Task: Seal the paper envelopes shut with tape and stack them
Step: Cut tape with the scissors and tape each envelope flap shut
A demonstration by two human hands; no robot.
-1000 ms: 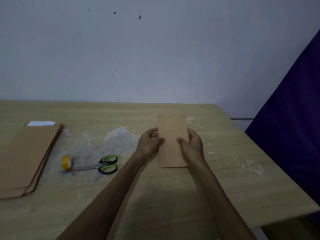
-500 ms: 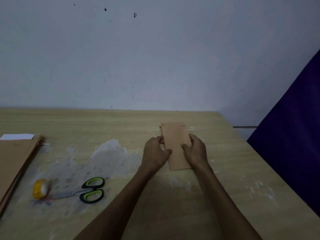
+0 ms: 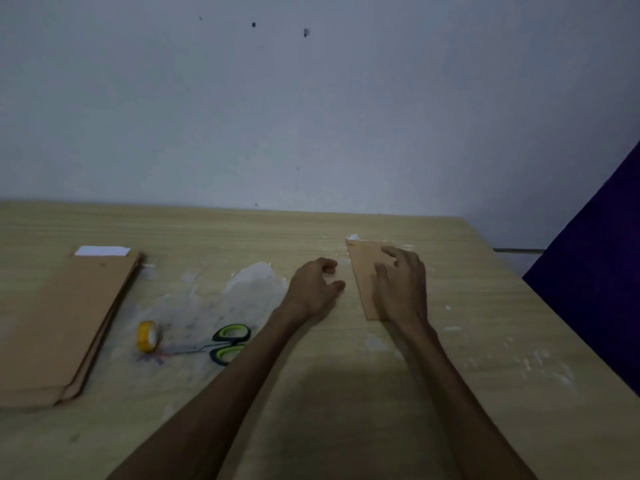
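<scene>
Envelopes are in two places on the wooden table (image 3: 485,341): one brown paper envelope (image 3: 362,271) lies flat near the far right corner, and a pile of unsealed-looking envelopes (image 3: 65,323) sits along the left edge, with a white slip showing at its far end. The right hand (image 3: 401,289) rests over the single envelope with fingers loosely spread, gripping nothing; the left hand (image 3: 317,289) sits just beside that envelope's left edge, fingers lightly curled and holding nothing. Between the pile and the hands, toward the near middle of the table, lie a yellow tape roll (image 3: 148,337) and green-handled scissors (image 3: 227,344), both untouched. Whether the single envelope carries tape cannot be told in this dim light. Judging by how it lies apart, it seems to start the finished stack, with the large pile on the left still to be sealed.
</scene>
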